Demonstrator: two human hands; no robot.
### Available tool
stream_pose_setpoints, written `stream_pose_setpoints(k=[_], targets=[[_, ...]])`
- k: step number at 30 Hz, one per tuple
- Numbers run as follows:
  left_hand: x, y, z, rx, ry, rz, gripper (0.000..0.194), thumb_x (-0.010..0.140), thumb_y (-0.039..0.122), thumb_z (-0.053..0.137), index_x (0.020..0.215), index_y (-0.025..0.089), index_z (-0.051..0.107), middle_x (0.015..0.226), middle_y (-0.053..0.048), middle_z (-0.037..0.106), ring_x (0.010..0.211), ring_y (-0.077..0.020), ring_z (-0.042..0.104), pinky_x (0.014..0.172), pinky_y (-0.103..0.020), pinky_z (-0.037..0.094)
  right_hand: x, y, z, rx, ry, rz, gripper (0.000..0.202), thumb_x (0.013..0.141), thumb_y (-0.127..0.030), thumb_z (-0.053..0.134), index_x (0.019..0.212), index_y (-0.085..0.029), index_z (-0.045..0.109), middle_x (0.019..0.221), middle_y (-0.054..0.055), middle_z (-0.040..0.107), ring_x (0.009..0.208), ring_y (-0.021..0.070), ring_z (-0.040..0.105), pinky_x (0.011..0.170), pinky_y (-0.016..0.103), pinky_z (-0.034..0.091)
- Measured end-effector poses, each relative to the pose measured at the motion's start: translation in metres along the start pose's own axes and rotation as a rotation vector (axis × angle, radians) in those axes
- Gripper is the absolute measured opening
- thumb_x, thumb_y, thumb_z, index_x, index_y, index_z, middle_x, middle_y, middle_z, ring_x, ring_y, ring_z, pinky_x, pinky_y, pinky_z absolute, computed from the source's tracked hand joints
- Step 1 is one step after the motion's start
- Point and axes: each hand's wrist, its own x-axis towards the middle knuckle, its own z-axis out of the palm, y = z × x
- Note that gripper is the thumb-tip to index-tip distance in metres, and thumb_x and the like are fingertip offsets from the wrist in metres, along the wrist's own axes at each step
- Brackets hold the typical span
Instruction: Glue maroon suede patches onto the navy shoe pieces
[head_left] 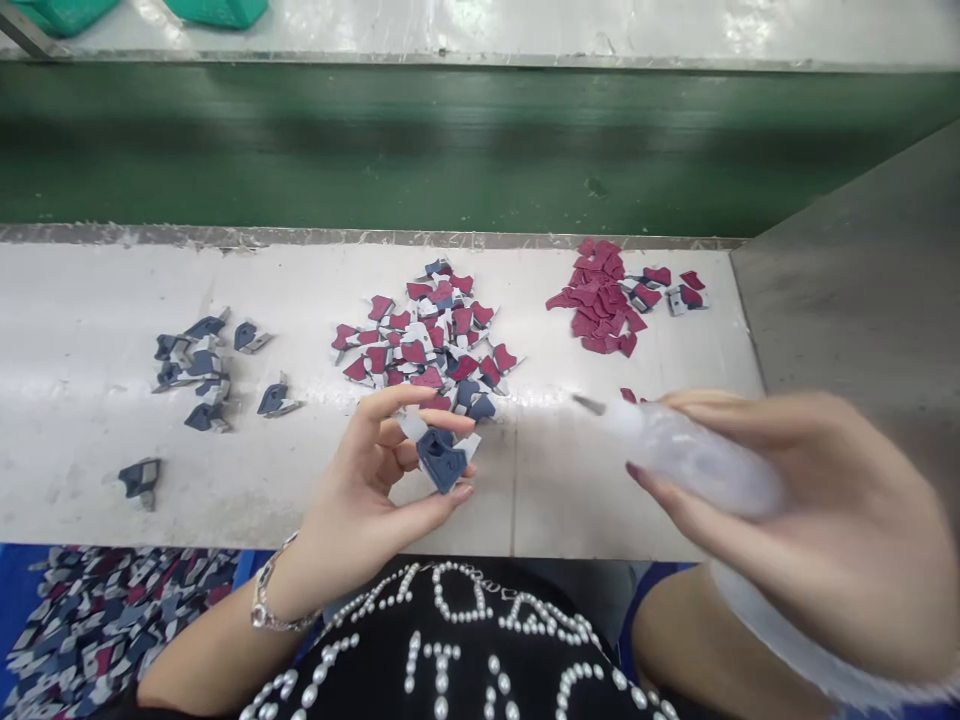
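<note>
Between the thumb and fingers of my left hand [382,480] is a small dark-blue and pale-grey plastic part [441,460], its blue face turned up. My right hand [832,500], smeared by motion, is wrapped round a translucent squeeze bottle [705,455]. The bottle's thin dark tip [589,404] points left toward the part, apart from it. Just beyond my left hand lies a heap of similar parts with maroon faces [414,352]. Behind the bottle is a pile of loose maroon pieces [600,300].
Several blue-faced parts [202,365] lie on the white bench [75,400] at the left. A blue bin [244,565] full of mixed parts stands below its front edge. A green panel [450,150] runs along the back and a grey metal wall [862,270] bounds the right.
</note>
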Motion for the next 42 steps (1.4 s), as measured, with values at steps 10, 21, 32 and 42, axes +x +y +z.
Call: stream_pose_setpoints(k=[10, 21, 32, 42], targets=[[0.011, -0.036, 0.001, -0.029, -0.077, -0.238, 0.048, 0.067, 0.018, 0.091, 0.097, 0.025, 0.054, 0.111, -0.004, 0.074, 0.073, -0.0165, 0.077, 0.066, -0.024, 0.066, 0.033, 0.106, 0.058, -0.206, -0.269, 0.126, 0.028, 0.089, -0.03, 0.075, 0.112, -0.018, 0.066, 0.115, 0.007, 0.071, 0.105, 0.0237, 0.069, 0.095, 0.046, 0.055], [0.014, -0.025, 0.018, -0.091, -0.046, -0.485, 0.037, 0.073, 0.031, 0.087, 0.095, 0.023, 0.057, 0.112, -0.006, 0.072, 0.091, -0.021, 0.076, 0.079, -0.029, 0.065, 0.007, 0.143, -0.038, -0.684, -0.184, 0.378, 0.022, 0.097, -0.036, 0.065, 0.109, -0.017, 0.067, 0.113, 0.007, 0.068, 0.099, 0.021, 0.067, 0.088, 0.043, 0.057], [0.016, -0.033, 0.016, -0.105, -0.051, -0.285, 0.031, 0.079, 0.024, 0.083, 0.098, 0.024, 0.058, 0.113, -0.003, 0.07, 0.087, -0.0193, 0.078, 0.079, -0.029, 0.068, 0.003, 0.1, -0.03, -0.504, -0.071, 0.348, 0.019, 0.103, -0.036, 0.05, 0.098, -0.023, 0.063, 0.082, 0.002, 0.071, 0.074, 0.0199, 0.068, 0.071, 0.036, 0.054], [0.015, -0.036, 0.018, 0.052, 0.056, -0.073, 0.032, 0.076, 0.021, 0.085, 0.095, 0.024, 0.06, 0.116, -0.003, 0.063, 0.089, -0.0167, 0.073, 0.073, -0.029, 0.068, -0.014, 0.035, 0.019, 0.042, -0.335, 0.333, 0.012, 0.093, -0.039, 0.068, 0.1, -0.03, 0.072, 0.095, 0.001, 0.08, 0.086, 0.0194, 0.075, 0.08, 0.033, 0.06]])
